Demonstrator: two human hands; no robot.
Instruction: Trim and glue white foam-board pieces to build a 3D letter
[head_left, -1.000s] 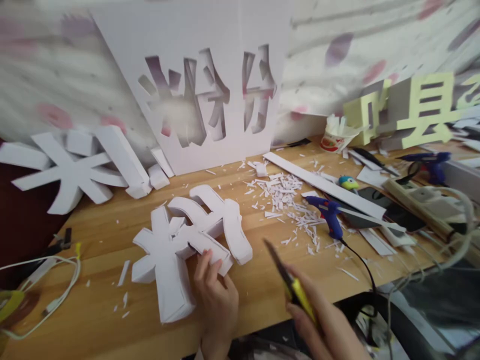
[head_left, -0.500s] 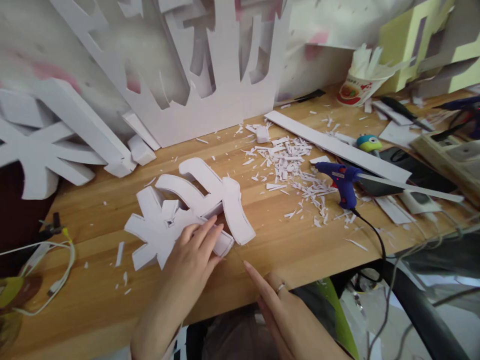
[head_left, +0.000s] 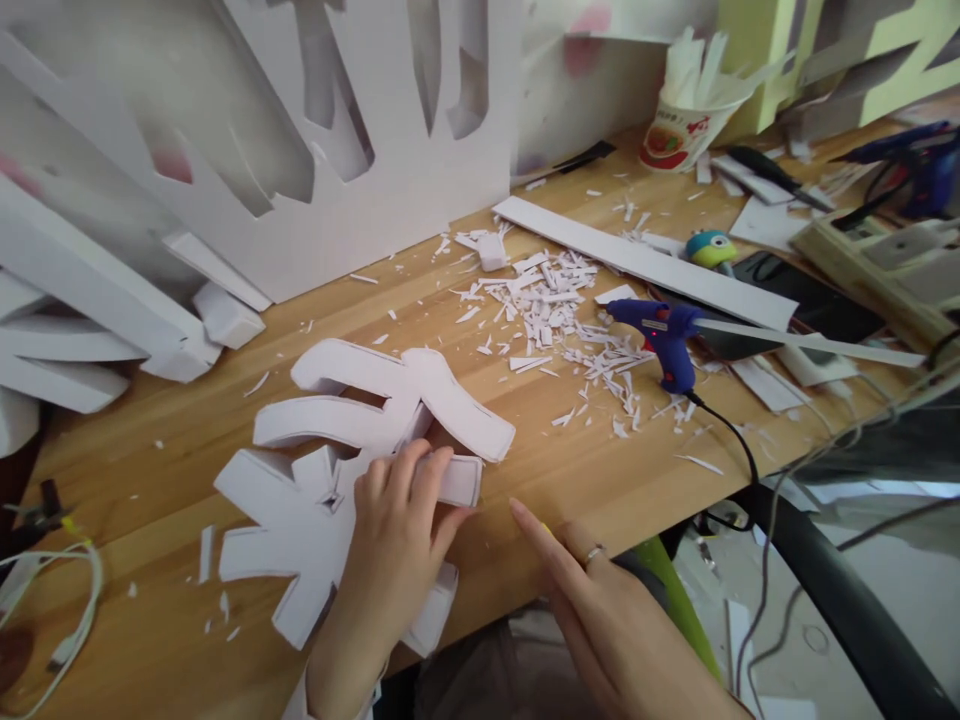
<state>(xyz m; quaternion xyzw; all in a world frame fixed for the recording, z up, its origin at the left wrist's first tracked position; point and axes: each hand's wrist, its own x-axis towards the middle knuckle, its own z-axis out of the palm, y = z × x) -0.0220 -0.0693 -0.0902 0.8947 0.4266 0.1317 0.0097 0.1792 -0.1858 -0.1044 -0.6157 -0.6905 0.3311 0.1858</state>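
On the bench, near edge | white character flat — likely light, stiff, easily dented | left hand: fingers gripping 1 stroke | right hand: curled around mostly hidden yellow tool | best hold — broad centre

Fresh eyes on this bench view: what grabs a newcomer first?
Probably the chunky white block-like character, left of centre on the brown wooden tabletop, with the person's bare left hand resting on it. Next, likely the blue glue gun with its long white stick, right of centre beside a scattered heap of white shavings. Behind, a large white board with cut-out shapes dominates the upper left.
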